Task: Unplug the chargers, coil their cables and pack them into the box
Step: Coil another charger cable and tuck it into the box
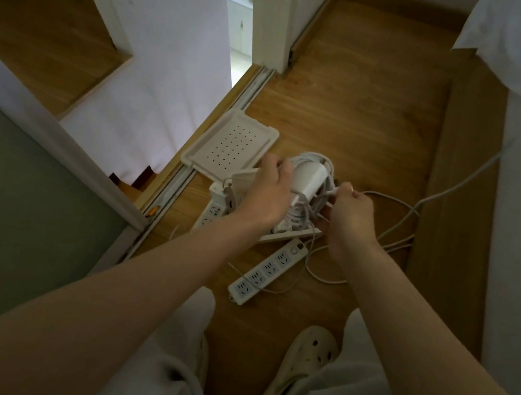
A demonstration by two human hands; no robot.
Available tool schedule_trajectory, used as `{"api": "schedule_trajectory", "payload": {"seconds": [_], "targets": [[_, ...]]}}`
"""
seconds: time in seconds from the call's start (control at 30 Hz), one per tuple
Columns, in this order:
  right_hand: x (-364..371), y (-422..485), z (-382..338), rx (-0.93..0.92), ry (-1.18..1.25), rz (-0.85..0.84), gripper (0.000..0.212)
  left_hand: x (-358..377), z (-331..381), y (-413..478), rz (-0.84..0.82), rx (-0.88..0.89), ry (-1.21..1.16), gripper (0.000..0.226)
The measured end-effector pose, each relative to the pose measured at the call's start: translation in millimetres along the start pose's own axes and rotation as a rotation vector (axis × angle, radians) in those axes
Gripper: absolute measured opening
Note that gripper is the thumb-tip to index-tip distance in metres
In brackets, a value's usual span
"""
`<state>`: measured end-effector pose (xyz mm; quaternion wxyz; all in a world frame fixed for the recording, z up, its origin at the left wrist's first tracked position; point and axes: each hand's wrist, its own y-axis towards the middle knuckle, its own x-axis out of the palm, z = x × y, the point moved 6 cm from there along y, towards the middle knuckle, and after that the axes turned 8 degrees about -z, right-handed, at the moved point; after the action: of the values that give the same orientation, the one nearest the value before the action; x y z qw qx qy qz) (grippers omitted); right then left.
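I judge that I am partway through coiling. To do it well I should feed slack in from the right, lay each new loop the same size as the ones already on the bundle, and hold the turns firmly enough that they do not spring apart. The loose cable (400,204) lies in slack curves on the floor (354,109) to the right of the strip (269,268) and runs away from it up to the right. I should draw it in slowly so it does not kink or catch on the strip's far end. When the tail is short I would tuck it under a turn, then lower the bundle.

My left hand (268,195) is beyond the strip, fingers curled round the left side of the coil (311,156). The white charger (313,177) sits against the loops. My right hand (352,213), beyond and right of the strip, pinches the cable between thumb and fingertips just beside the coil; the other fingers are bent in.

The box (291,234) lies just beyond the strip's far end, below both hands. I cannot tell what is already in it. Its holed lid (229,146) lies off, farther beyond and left of the strip.
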<state>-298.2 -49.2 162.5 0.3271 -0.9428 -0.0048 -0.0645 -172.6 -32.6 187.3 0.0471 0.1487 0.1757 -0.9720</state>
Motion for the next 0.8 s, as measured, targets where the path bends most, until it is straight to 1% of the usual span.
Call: {"api": "schedule_trajectory", "payload": {"seconds": [0.03,0.1,0.2,0.27,0.33,0.4,0.47,0.53,0.57,0.6,0.63,0.7,0.73,0.8], "targets": [[-4.8,7.6,3.7,-0.005,-0.039,0.071,0.035,4.0,-3.5,2.7,-0.026,-0.014,0.023,0.024],[-8.6,19.0,10.1,-0.020,-0.100,0.157,0.034,9.0,-11.5,8.7,-0.059,-0.025,0.116,0.022],[-8.6,36.8,18.3,-0.073,-0.200,0.223,0.026,15.1,-24.4,17.3,-0.131,-0.021,0.211,0.017],[-5.9,47.7,21.0,-0.121,-0.261,0.225,0.030,18.1,-35.8,24.6,-0.179,-0.047,0.252,0.022],[6.8,59.0,27.5,-0.095,-0.350,0.133,0.035,18.0,-53.0,35.6,-0.192,-0.087,0.217,0.024],[23.7,69.9,39.0,0.010,-0.405,-0.046,0.041,11.4,-67.8,42.6,-0.139,-0.101,0.198,0.019],[40.3,82.2,51.6,0.157,-0.364,-0.261,0.046,3.3,-87.4,52.9,-0.061,-0.073,0.204,0.014],[51.2,97.0,58.2,0.193,-0.424,-0.472,0.043,-1.8,-109.4,60.8,0.008,-0.047,0.161,0.014],[53.4,104.4,60.1,0.183,-0.483,-0.534,0.038,-2.5,-120.5,65.6,0.036,-0.032,0.169,0.020],[53.7,113.3,63.8,0.169,-0.539,-0.559,0.031,-2.5,-129.8,70.1,0.056,-0.005,0.206,0.026],[53.4,122.4,66.1,0.148,-0.583,-0.546,0.027,-1.0,-139.0,75.5,0.057,0.007,0.269,0.031],[52.7,143.8,69.7,0.083,-0.667,-0.461,0.035,1.0,-153.6,86.2,0.024,0.010,0.410,0.033],[50.6,155.4,70.8,0.033,-0.712,-0.399,0.037,0.9,-161.5,91.2,0.005,0.000,0.474,0.033],[41.4,176.2,67.2,-0.075,-0.750,-0.221,0.038,-2.9,-177.5,98.5,-0.003,-0.017,0.607,0.035]]}}
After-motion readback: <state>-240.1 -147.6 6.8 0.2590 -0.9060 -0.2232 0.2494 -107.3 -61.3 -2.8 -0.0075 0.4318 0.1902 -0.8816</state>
